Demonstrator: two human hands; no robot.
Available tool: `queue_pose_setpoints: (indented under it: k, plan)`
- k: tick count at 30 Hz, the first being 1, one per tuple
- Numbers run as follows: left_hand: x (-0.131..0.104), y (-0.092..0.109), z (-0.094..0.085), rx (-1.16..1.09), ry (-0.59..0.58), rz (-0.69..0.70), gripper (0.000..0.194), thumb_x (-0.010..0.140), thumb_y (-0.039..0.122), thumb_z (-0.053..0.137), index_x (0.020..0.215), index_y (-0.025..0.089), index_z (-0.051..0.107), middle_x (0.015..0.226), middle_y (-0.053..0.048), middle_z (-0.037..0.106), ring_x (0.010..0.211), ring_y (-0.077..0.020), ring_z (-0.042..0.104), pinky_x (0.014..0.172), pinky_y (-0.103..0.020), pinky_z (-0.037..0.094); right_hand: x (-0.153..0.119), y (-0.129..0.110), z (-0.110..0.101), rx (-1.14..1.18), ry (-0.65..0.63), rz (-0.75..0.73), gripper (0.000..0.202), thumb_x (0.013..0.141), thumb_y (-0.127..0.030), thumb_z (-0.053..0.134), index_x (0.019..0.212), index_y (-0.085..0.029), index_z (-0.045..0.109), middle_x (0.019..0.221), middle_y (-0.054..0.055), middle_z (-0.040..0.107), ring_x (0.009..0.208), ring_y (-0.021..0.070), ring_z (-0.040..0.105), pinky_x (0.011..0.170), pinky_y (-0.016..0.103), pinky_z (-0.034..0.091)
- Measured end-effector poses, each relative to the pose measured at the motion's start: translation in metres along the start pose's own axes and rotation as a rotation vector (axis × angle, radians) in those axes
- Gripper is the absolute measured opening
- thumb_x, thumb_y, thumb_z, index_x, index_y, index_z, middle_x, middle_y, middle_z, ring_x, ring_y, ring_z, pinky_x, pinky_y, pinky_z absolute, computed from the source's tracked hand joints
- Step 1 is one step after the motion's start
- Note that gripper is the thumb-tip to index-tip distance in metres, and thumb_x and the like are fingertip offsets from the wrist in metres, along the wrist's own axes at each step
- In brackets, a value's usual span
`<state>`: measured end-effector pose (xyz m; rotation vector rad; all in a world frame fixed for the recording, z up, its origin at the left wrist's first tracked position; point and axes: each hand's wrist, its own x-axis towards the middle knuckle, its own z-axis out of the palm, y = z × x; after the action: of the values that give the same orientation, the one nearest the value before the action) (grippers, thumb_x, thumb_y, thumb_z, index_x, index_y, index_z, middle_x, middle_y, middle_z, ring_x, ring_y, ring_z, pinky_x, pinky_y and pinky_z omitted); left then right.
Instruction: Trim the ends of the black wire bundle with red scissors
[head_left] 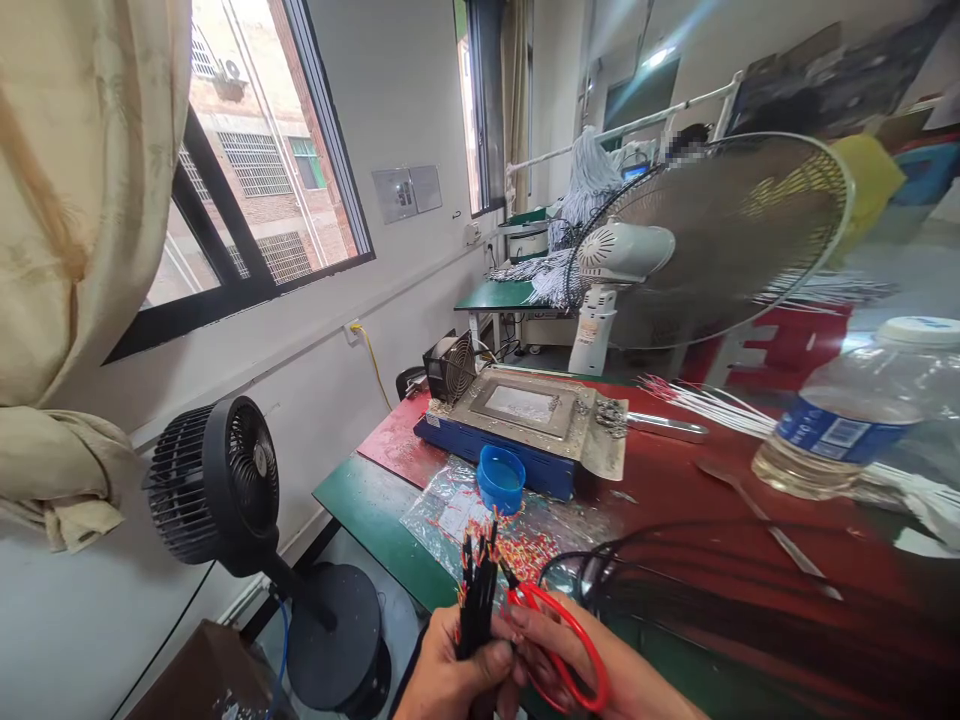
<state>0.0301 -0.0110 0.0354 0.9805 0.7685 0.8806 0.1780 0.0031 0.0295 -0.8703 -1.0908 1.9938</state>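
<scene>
My left hand (450,680) grips a bundle of black wires (476,590) upright, their stripped coloured tips pointing up. My right hand (600,680) holds red-handled scissors (566,640), with the blades touching the bundle just right of the wires. Both hands are at the bottom of the view, over the front edge of the green table (375,510). Long black cables (712,590) loop away to the right across the red mat (675,480).
A solder pot (525,420) with a small fan (450,368) sits mid-table, a blue cup (501,478) and a plastic bag of wire scraps (480,520) before it. A white desk fan (705,240), water bottle (855,420), white wires (705,405). Black floor fan (225,490) left.
</scene>
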Motion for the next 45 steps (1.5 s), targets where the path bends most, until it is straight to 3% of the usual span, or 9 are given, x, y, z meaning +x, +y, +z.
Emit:
queue_pose_setpoints:
  k: [5,22,36,45]
  plan:
    - [0.003,-0.010,-0.008,0.000,0.059,0.006,0.035,0.062,0.045,0.064,0.063,0.011,0.060,0.036,0.002,0.049,0.026,-0.0020,0.032,0.030,-0.021,0.011,0.001,0.001,-0.001,0.008,0.009,-0.030,0.045,0.072,-0.054,0.058,0.060,-0.010,0.058,0.042,-0.004,0.046,0.035,0.0038,0.037,0.036,0.017,0.024]
    - [0.005,-0.010,-0.008,0.023,0.188,0.041,0.032,0.064,0.043,0.063,0.067,0.011,0.059,0.037,0.002,0.053,0.027,-0.0005,0.030,0.031,-0.021,0.012,0.001,-0.004,0.005,0.022,0.111,-0.036,0.046,0.070,-0.059,0.057,0.058,-0.015,0.049,0.042,-0.006,0.041,0.037,0.0045,0.034,0.039,0.019,0.020]
    - [0.008,-0.011,-0.011,0.008,0.218,0.056,0.034,0.062,0.044,0.066,0.072,0.012,0.058,0.039,0.003,0.056,0.026,0.0001,0.032,0.030,-0.019,0.012,0.001,-0.007,0.009,-0.066,0.078,-0.026,0.052,0.063,-0.065,0.058,0.055,-0.014,0.051,0.040,-0.005,0.044,0.035,0.0044,0.035,0.038,0.019,0.022]
    - [0.007,-0.010,-0.004,-0.030,0.306,0.050,0.042,0.054,0.045,0.071,0.077,0.011,0.059,0.037,0.003,0.057,0.026,0.0004,0.032,0.031,-0.019,0.010,0.001,-0.007,0.010,-0.030,0.152,-0.043,0.052,0.063,-0.065,0.058,0.054,-0.015,0.048,0.040,-0.006,0.042,0.036,0.0038,0.035,0.039,0.018,0.022]
